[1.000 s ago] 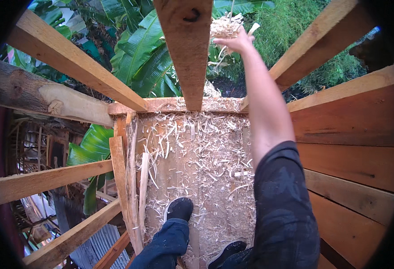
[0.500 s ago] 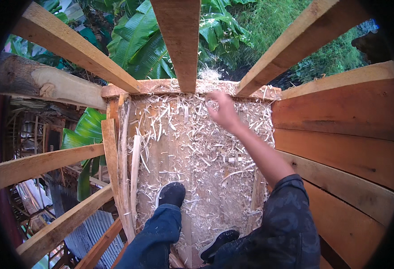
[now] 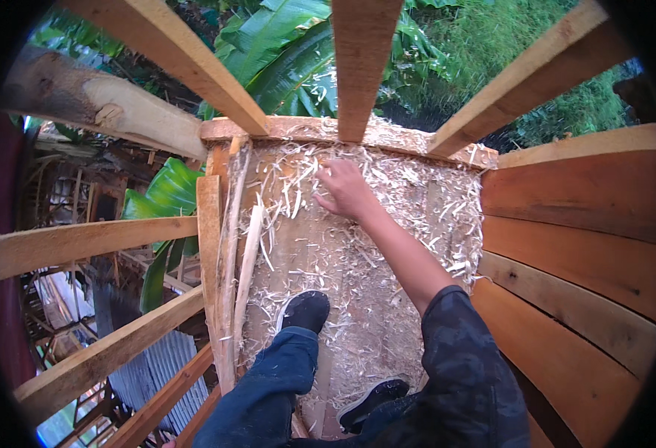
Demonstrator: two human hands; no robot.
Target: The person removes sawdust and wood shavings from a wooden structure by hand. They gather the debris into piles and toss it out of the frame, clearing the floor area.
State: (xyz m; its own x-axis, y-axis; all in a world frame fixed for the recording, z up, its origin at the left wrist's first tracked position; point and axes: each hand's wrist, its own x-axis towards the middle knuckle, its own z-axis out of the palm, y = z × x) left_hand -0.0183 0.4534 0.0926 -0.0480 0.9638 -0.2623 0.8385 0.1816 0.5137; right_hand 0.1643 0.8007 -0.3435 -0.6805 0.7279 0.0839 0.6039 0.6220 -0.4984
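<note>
Little of the left hand (image 3: 169, 443) is showing at the lower edge; I cannot tell whether it is gripping anything. Two dark shoes (image 3: 305, 310) are resting on the plank floor (image 3: 326, 373). Farther on, the right hand (image 3: 349, 188) is hanging low over curled wood shavings (image 3: 296, 200) strewn there, thumb parted from bent fingers; contact is unclear. Wood strips (image 3: 250, 254) are lining the floor's left side, and a board wall (image 3: 559, 194) is closing off the right. Beyond, a shaving-strewn crossbeam (image 3: 305, 128) is edging the floor, and three timber studs (image 3: 365, 67) are partly blocking the banana leaves (image 3: 287, 33).
</note>
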